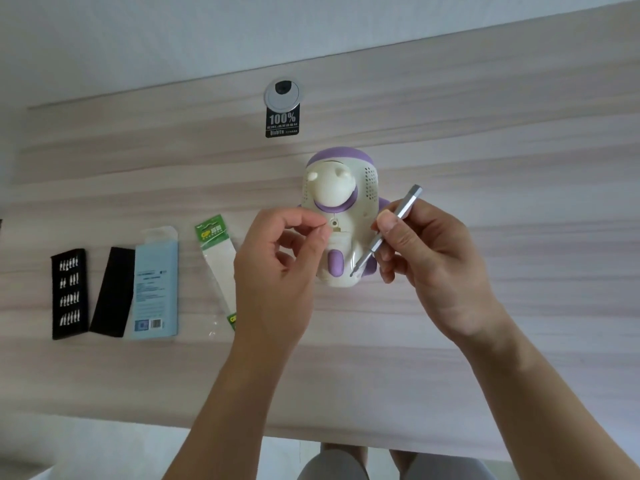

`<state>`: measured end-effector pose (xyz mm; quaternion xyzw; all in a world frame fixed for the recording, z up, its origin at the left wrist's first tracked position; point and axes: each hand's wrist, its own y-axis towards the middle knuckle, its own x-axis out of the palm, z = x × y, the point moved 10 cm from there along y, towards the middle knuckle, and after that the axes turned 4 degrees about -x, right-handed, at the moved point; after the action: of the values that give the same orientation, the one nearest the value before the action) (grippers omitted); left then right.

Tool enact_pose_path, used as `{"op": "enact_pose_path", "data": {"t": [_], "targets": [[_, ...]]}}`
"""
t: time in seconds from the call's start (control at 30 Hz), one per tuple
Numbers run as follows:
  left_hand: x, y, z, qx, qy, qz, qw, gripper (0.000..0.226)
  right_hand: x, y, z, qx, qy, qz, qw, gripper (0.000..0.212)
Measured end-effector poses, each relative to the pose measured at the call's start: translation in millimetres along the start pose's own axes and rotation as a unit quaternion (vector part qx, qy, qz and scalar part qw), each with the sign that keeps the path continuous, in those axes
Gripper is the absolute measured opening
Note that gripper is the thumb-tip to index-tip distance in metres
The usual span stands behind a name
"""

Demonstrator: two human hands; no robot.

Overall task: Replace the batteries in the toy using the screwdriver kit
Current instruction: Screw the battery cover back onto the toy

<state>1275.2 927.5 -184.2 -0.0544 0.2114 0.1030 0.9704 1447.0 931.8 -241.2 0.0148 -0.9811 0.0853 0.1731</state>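
A cream and purple toy [341,188] lies on its front on the wooden desk [485,168], its back side up. A small screw tab [335,224] shows on its battery cover. My left hand [277,268] hovers over the toy's left side, thumb and forefinger pinched together right beside that tab; whether they hold a screw I cannot tell. My right hand [426,258] grips a slim silver screwdriver [391,226], which slants down-left with its tip near the toy's lower edge.
At the left lie a black bit tray [68,294] with several bits, its black lid [112,292], a light blue kit sleeve [156,284] and an opened green battery pack [218,268]. A cable grommet [284,93] with a black sticker sits at the back.
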Motion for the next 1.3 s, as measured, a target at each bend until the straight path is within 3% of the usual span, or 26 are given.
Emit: {"op": "enact_pose_path", "data": {"t": [0.33,0.67,1.3], "targets": [[1.1,9.2,-6.6,-0.017,-0.026,-0.007,0.999,0.021,0.4,3.9,8.4,0.006,0.003,-0.004,1.0,0.028],[9.7,14.8,-7.4,-0.114,-0.094,-0.064,0.987,0.017,3.2,6.5,9.9,0.012,0.009,-0.007,1.0,0.03],[-0.9,14.9,-7.2,-0.113,-0.066,-0.036,0.991,0.017,10.4,5.7,10.0,0.016,0.007,-0.013,1.0,0.027]]}}
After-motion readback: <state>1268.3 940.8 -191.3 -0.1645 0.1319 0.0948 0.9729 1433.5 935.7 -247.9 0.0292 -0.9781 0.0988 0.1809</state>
